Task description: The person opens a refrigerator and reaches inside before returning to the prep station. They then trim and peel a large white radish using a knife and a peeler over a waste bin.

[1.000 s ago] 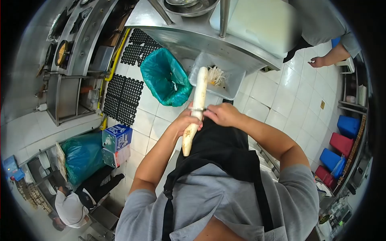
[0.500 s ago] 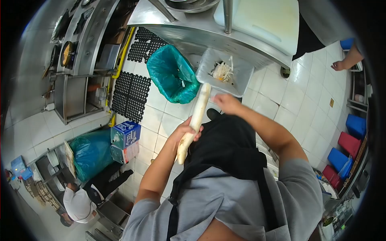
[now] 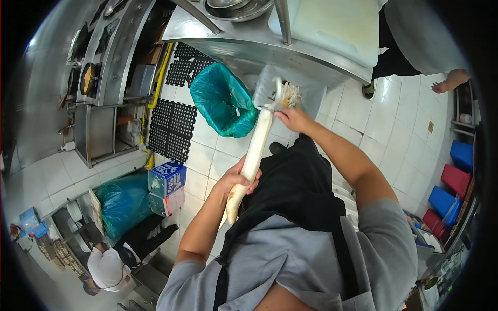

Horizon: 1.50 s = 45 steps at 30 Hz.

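Observation:
A long, pale daikon radish slants across the front of my black apron. My left hand is wrapped round its lower half, above the brownish end. My right hand is closed beside the upper tip; whatever it grips is too small and blurred to make out. A white strip of peel stands out from that tip, smeared by motion. Beyond it, a grey plastic tub holds a heap of pale peelings.
A bin with a green liner stands left of the tub. Above is a steel counter with a white cutting board and metal bowls. One person is at lower left, another person's hand at upper right.
My right hand has shifted slightly up along the tip of the radish, and a strip of peel now flies out over the tub. My left hand keeps its hold. The view has shifted slightly.

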Each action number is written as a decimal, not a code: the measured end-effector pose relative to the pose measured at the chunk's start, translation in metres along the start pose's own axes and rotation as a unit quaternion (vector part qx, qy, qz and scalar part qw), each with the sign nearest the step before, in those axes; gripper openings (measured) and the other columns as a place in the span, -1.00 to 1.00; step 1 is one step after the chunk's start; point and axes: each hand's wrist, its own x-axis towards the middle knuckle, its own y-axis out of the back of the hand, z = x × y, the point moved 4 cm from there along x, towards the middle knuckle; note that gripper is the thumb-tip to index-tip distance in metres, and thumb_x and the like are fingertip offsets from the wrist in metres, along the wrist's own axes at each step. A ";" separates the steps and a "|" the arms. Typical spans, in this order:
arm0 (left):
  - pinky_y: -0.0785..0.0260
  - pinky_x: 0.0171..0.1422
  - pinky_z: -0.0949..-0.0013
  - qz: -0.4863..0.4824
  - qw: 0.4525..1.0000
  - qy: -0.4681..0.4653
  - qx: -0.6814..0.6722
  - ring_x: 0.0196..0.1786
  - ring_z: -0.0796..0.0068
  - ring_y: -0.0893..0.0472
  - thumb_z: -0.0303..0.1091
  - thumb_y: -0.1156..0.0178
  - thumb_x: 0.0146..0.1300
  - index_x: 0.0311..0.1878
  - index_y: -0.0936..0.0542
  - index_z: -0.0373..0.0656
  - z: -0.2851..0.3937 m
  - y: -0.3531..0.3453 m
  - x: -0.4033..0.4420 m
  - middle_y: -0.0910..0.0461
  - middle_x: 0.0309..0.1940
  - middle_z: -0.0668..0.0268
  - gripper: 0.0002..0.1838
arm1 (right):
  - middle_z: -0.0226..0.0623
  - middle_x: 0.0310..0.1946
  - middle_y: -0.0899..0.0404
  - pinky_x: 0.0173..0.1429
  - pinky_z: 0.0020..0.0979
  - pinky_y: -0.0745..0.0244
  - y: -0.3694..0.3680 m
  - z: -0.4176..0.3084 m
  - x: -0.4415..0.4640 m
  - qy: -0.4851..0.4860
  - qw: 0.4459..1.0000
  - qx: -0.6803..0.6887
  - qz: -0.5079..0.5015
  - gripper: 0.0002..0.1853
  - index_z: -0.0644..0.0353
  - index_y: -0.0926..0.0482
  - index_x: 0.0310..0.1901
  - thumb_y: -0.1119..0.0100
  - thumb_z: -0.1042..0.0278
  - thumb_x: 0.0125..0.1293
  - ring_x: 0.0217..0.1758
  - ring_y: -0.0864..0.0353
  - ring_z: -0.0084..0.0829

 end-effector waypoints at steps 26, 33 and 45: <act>-0.37 -0.62 0.38 -0.062 0.996 0.033 -0.059 -0.59 0.32 -0.46 -0.52 -0.28 -0.34 0.48 -0.08 0.11 -0.020 -0.011 -0.017 -0.40 -0.29 0.11 0.13 | 0.12 -0.45 -0.60 -0.28 -0.08 -0.49 0.000 0.084 0.002 -0.087 0.996 -0.025 0.024 -0.53 0.29 -0.66 -0.32 -0.04 -0.03 0.42 -0.41 -0.60 0.09; -0.39 -0.59 0.34 -0.055 0.998 -0.023 -0.006 -0.62 0.30 -0.47 -0.55 -0.30 -0.44 0.55 0.05 0.23 0.007 -0.029 -0.046 -0.42 -0.30 0.10 0.31 | -0.11 -0.75 -0.47 -0.60 -0.20 -0.44 -0.006 0.123 -0.038 -0.290 0.953 0.066 -0.055 -0.34 0.38 -0.58 -0.50 0.00 -0.20 0.39 -0.75 -0.50 -0.24; -0.37 0.25 -0.10 -0.023 0.899 -0.428 0.086 0.28 0.03 -0.46 0.58 0.04 0.12 0.50 -0.14 -0.04 0.211 -0.047 -0.127 -0.32 0.36 -0.07 0.07 | -0.37 -0.78 -0.33 -0.75 -0.40 -0.23 0.008 0.085 -0.079 -0.364 0.908 0.143 -0.151 -0.44 0.27 -0.56 -0.42 -0.03 -0.17 0.41 -0.82 -0.28 -0.51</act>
